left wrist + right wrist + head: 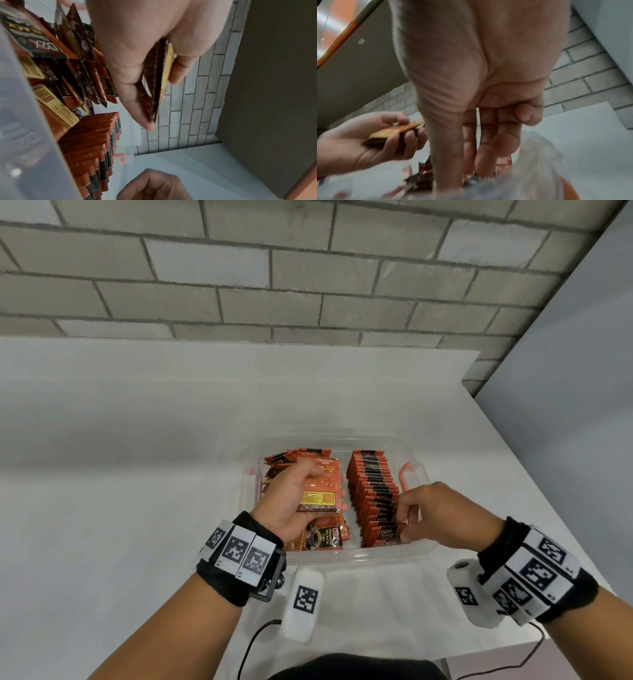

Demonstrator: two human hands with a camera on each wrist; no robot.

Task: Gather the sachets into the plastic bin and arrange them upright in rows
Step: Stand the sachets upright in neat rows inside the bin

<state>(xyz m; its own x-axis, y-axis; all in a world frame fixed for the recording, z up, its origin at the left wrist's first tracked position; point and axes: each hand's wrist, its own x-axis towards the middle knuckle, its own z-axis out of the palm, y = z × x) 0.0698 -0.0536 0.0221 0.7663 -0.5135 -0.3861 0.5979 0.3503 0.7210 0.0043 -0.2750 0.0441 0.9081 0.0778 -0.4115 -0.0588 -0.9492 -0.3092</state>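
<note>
A clear plastic bin [342, 556] sits on the white table. Along its right side stands a row of upright orange sachets [371, 484], also visible in the left wrist view [96, 135]. Loose sachets [325, 537] lie jumbled on the bin's left side. My left hand [330, 484] hovers over that pile and grips a small stack of sachets [320, 491] between thumb and fingers; the stack [164, 70] appears edge-on in the left wrist view. My right hand [407, 523] is at the near end of the row, thumb and fingers pinching the nearest sachets; the right wrist view is blurred there.
The bin has a pink side latch [406, 474] on its right wall. The table's right edge [534, 508] runs close beside the bin. A grey brick wall [308, 285] stands behind the table. A black cable [250, 645] trails off the front edge.
</note>
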